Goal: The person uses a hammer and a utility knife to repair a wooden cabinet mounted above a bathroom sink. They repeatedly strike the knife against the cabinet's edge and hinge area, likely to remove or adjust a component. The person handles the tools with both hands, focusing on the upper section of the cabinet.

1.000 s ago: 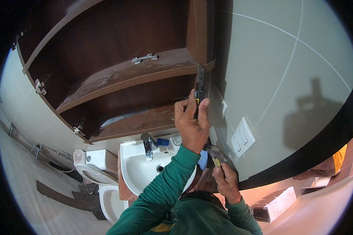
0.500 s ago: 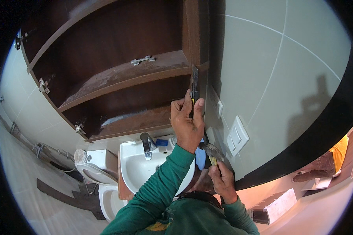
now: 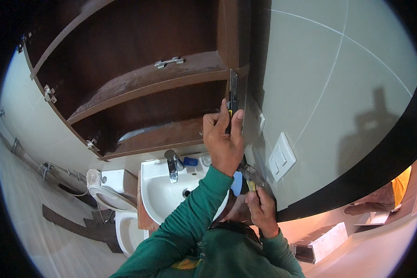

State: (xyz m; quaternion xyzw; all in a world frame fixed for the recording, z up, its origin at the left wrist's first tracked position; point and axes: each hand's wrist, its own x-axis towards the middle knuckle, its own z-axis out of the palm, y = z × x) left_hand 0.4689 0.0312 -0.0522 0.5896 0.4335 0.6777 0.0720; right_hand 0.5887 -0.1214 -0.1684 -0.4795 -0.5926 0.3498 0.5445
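Note:
My left hand (image 3: 224,143) is raised in front of the brown wall cabinet (image 3: 148,97), fingers closed round a utility knife (image 3: 233,97) with a black and yellow handle. Its flat grey blade points up and lies against the cabinet's right-hand upright, by the shelf end. Lower and to the right, my right hand (image 3: 262,213) grips the yellow handle of a hammer (image 3: 251,185). The hammer's dark head is up, beside the washbasin and apart from the knife.
Under the cabinet stands a white washbasin (image 3: 160,204) with a chrome tap (image 3: 172,164) and a blue sponge (image 3: 190,161). A toilet (image 3: 127,231) is at the left. A switch plate (image 3: 281,156) sits on the tiled right wall. Beyond a dark edge, part of another person (image 3: 401,185) shows.
The view has shifted slightly. Both hands keep their grips, and the knife blade stays at the cabinet upright. The hammer head has tilted a little.

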